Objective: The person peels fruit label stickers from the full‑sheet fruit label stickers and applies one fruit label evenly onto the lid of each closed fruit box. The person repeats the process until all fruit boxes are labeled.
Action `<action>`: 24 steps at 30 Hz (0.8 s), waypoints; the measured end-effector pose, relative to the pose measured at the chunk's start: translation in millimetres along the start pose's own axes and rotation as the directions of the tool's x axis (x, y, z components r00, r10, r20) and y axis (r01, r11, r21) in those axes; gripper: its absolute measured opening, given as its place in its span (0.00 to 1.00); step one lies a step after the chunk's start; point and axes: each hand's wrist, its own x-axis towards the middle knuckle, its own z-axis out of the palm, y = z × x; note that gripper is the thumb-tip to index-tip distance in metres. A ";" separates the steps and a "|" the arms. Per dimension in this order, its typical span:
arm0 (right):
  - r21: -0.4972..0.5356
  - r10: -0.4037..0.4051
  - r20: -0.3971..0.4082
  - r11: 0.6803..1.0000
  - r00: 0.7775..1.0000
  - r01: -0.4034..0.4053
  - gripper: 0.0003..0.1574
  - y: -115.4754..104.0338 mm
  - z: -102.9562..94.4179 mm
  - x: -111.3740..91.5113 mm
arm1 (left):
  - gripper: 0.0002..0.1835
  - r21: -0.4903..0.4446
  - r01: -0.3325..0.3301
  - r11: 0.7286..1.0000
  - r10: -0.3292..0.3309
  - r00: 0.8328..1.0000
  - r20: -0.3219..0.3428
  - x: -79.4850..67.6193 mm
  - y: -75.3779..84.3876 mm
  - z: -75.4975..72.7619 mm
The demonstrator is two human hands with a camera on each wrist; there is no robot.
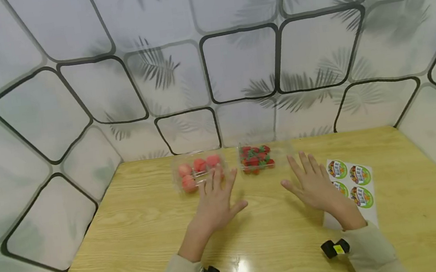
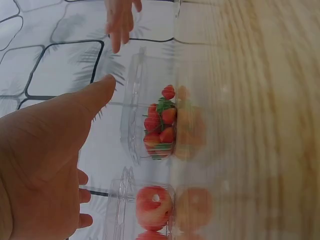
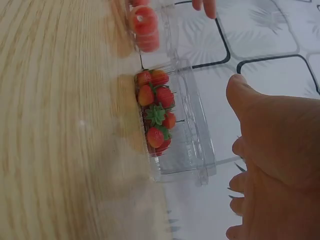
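Note:
Both hands hover over the table with fingers spread and nothing held. My left hand (image 1: 214, 204) is in front of a clear plastic box of peaches (image 1: 189, 183), its fingertips overlapping the box's right side in the head view. Right of that box stands a clear plastic box of strawberries (image 1: 254, 160), between and beyond the two hands. My right hand (image 1: 313, 185) is in front and to the right of the strawberries, overlapping the left edge of a white sheet of round stickers (image 1: 367, 208). Green, printed stickers (image 1: 359, 175) show on the sheet; part of it is hidden under the hand.
The boxes stand near the back of the wooden table (image 1: 133, 246), close to a patterned wall (image 1: 242, 65) that wraps round the sides. Each wrist wears a small black camera, one of them the right wrist camera (image 1: 335, 248).

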 end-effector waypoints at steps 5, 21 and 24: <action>0.018 0.003 0.007 1.000 1.000 -0.003 0.51 5.6 0.1 5.7 | 0.47 -0.032 0.003 0.999 -0.004 1.000 -0.021 8.9 4.1 -0.4; 0.279 0.031 0.028 0.960 0.999 -0.037 0.49 16.2 -2.0 32.1 | 0.47 -0.317 0.022 0.948 -0.008 0.999 0.043 52.4 23.4 11.2; 0.351 0.033 0.042 0.935 0.999 -0.046 0.48 20.4 2.5 36.7 | 0.46 -0.306 0.036 0.951 -0.019 0.998 0.059 57.8 21.4 14.9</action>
